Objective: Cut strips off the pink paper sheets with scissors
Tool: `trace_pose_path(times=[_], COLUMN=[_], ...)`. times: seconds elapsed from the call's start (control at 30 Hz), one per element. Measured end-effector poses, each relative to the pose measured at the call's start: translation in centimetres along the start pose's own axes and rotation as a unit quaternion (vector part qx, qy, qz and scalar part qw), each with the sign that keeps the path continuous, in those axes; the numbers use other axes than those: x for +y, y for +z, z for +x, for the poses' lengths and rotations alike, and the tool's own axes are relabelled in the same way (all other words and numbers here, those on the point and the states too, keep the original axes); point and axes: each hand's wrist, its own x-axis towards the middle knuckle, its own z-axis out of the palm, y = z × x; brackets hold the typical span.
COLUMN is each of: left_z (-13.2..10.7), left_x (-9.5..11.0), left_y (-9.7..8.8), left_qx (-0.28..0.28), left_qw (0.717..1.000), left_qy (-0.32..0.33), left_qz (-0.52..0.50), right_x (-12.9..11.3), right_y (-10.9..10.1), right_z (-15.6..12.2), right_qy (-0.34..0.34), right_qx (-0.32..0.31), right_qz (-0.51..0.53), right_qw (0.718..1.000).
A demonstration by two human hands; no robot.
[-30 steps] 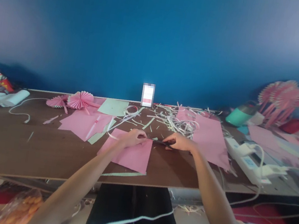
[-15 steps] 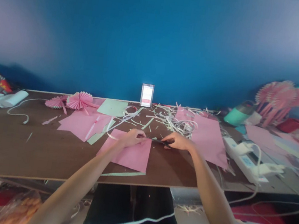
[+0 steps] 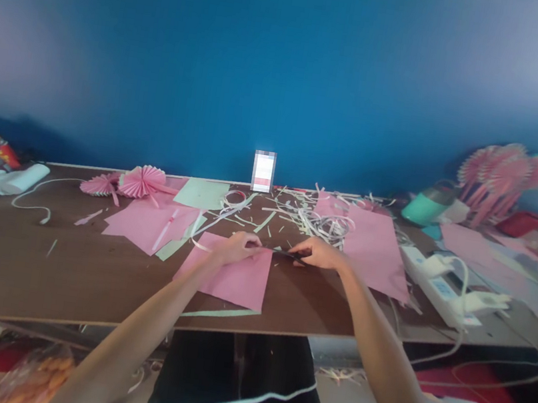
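My left hand [image 3: 242,247] rests over the far edge of a pink paper sheet [image 3: 234,284], its fingers curled together. What they pinch is too small to make out. My right hand [image 3: 316,254] lies just right of the sheet, closed around the dark handles of what look like scissors [image 3: 297,258]. Their thin blade points left, toward my left fingertips. A pale green paper strip [image 3: 222,314] lies along the sheet's near edge. Beyond my left hand, a curled white strip [image 3: 196,239] runs down to the sheet.
White paper scraps [image 3: 321,223] pile up behind my hands. Pink sheets [image 3: 375,251] lie right, beside a white power strip [image 3: 438,287] with cables. Folded pink paper fans [image 3: 143,181] sit left. A phone [image 3: 263,172] stands against the blue wall. The table's front edge is close.
The view has shifted very slightly. Both hands and the scissors stay in nearly the same place over the pink sheet.
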Motion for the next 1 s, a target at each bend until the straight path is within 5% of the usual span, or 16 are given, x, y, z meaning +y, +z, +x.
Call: trace_pose_path(times=[0.23,0.57,1.0], left_z=[-0.1,0.1,0.0], left_x=[0.1,-0.5,-0.5], left_y=[0.1,0.3,0.4], left_qx=[0.012,0.076,0.081], left_qw=[1.000,0.997,0.996], left_qy=[0.004,0.005,0.038], left_qz=[-0.009,0.028,0.032], right_x=[1.3,2.5,4.5], right_y=[-0.1,0.2,0.1], right_z=[0.4,1.2,1.9], right_qy=[0.000,0.048,0.078], right_qx=[0.105,0.363,0.364], right_qz=[-0.067,-0.165,-0.139], right_qw=[0.992,0.916,0.918])
